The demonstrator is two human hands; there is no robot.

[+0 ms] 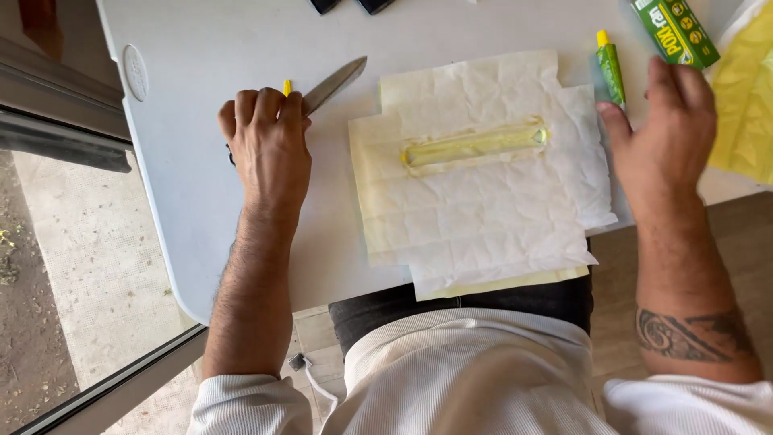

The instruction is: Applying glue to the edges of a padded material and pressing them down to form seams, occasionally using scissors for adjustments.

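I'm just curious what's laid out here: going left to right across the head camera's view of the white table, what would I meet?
Left hand closed on a knife → crumpled white paper sheets with a yellowish translucent stick on top → small green tube with a yellow cap → right hand, fingers spread → green box → yellow sheet.

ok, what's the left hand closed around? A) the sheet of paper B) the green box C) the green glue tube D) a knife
D: the left hand is fisted on the handle of a knife, its bare blade lying out over the white table; the green tube and green box lie up by the right hand, which is open and holds nothing.
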